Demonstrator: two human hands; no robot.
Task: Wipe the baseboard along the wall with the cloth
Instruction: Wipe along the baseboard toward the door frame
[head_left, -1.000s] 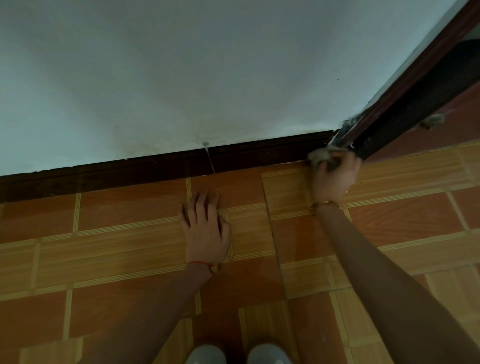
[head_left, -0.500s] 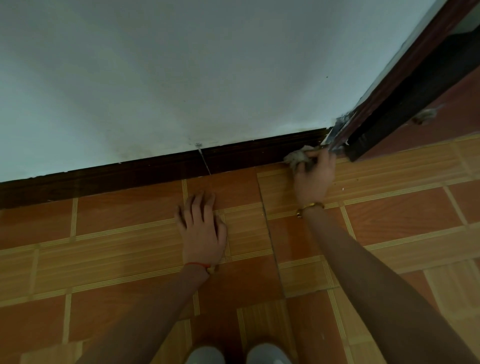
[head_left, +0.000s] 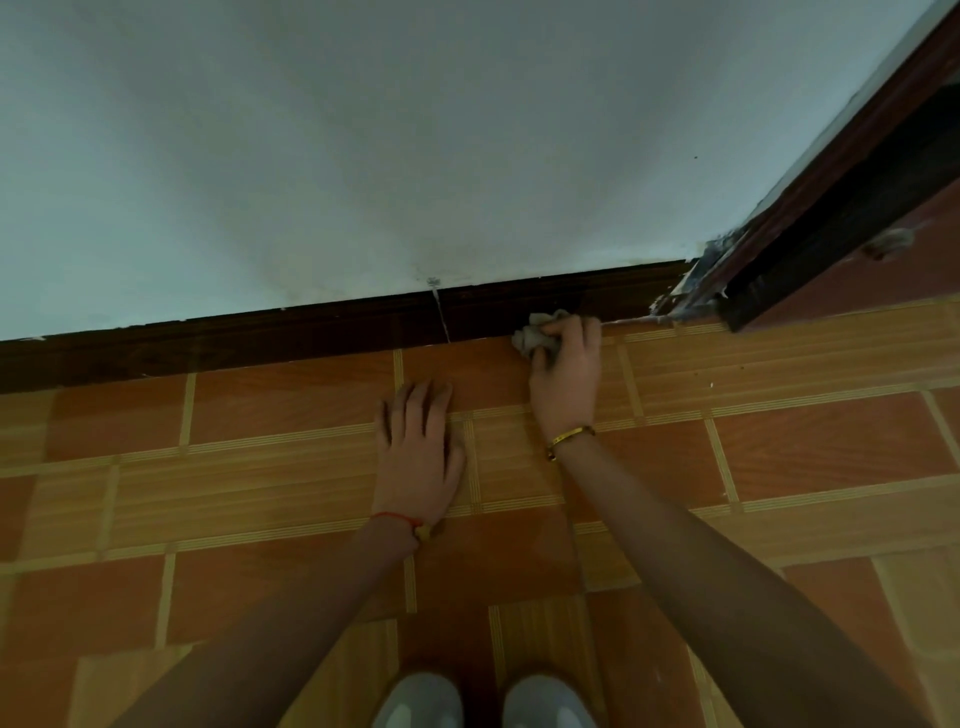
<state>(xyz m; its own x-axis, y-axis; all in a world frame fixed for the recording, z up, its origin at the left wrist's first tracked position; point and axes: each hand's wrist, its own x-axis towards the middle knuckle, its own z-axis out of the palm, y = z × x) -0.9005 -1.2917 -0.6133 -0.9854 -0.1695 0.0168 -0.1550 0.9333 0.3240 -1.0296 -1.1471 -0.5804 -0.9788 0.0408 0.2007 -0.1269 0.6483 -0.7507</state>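
Note:
A dark brown baseboard (head_left: 311, 332) runs along the foot of the pale wall, from the left edge to the door frame at the right. My right hand (head_left: 566, 371) grips a crumpled grey cloth (head_left: 535, 332) and holds it against the bottom of the baseboard, a little right of a thin white crack in the board. My left hand (head_left: 418, 447) lies flat on the tiled floor with its fingers straight, just short of the baseboard and left of the right hand.
A dark wooden door frame (head_left: 841, 208) rises at the right, with chipped paint at its base. Orange and tan floor tiles (head_left: 779, 452) cover the ground. The toes of two grey shoes (head_left: 483, 701) show at the bottom edge.
My right hand has slid the cloth leftward along the baseboard, away from the door frame. My left hand has stayed planted on the floor.

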